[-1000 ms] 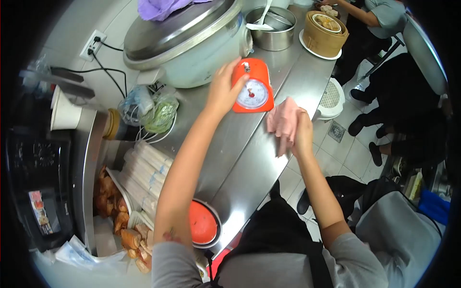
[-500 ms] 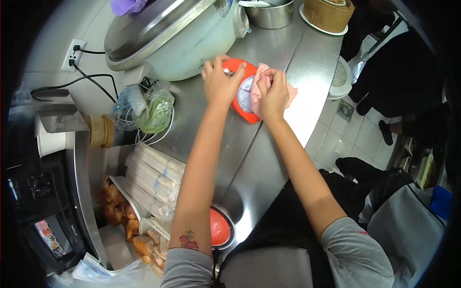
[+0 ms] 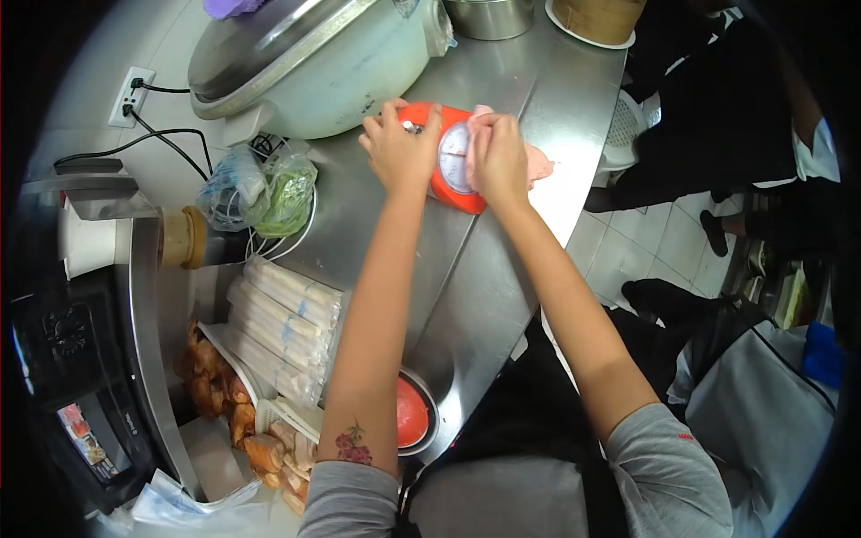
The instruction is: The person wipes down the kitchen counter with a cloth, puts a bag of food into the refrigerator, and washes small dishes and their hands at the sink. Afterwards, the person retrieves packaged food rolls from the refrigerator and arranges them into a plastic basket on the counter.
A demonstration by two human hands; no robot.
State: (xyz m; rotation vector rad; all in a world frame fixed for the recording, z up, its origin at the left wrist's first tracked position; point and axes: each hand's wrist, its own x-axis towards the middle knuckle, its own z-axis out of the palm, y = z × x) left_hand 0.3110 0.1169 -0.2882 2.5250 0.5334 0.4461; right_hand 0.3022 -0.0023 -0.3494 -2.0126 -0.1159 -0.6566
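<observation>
Head view, as I see it: 2 hands at upper centre of frame. Left hand [image 3: 401, 154] has thumb and fingers around the upper-left end of the red scale [image 3: 454, 154]. Right hand [image 3: 500, 166] has fingers bunched on pink cloth [image 3: 540, 165], against the dial's right side. Scale's at steel counter [image 3: 448, 282], near lidded cooker [image 3: 345, 97], upper left.

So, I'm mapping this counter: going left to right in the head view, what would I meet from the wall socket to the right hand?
Wall socket → plastic bag with green contents → left hand → scale dial → right hand.
</observation>
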